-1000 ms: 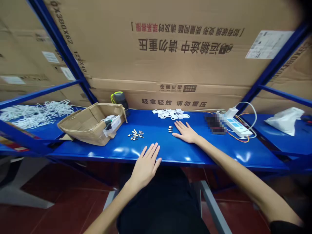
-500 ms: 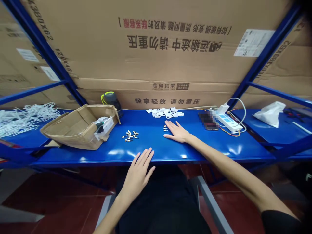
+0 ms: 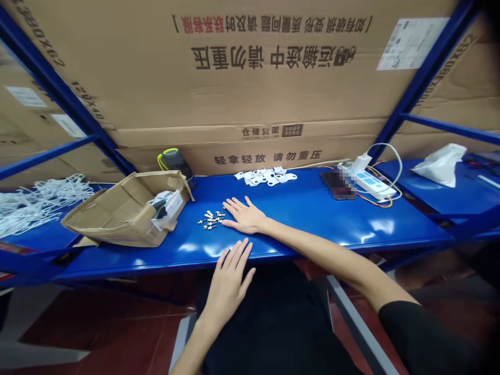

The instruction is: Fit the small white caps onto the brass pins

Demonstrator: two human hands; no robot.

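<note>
My right hand [image 3: 245, 214] lies flat and open on the blue shelf [image 3: 312, 219], its fingertips touching a small heap of metal screws [image 3: 211, 219]. My left hand [image 3: 230, 276] is open with fingers stretched, resting at the shelf's front edge and holding nothing. A pile of white plastic clips [image 3: 265, 177] lies further back near the cardboard wall.
An open cardboard box [image 3: 125, 211] with bagged parts stands at the left, a dark jar [image 3: 174, 161] behind it. White cords [image 3: 35, 200] lie far left. A power strip [image 3: 369, 182], a dark device [image 3: 338, 185] and a white bag [image 3: 439, 164] are at the right.
My right hand slid left across the shelf to the screw heap, and the few screws beside it are now with that heap. My left hand stayed at the front edge.
</note>
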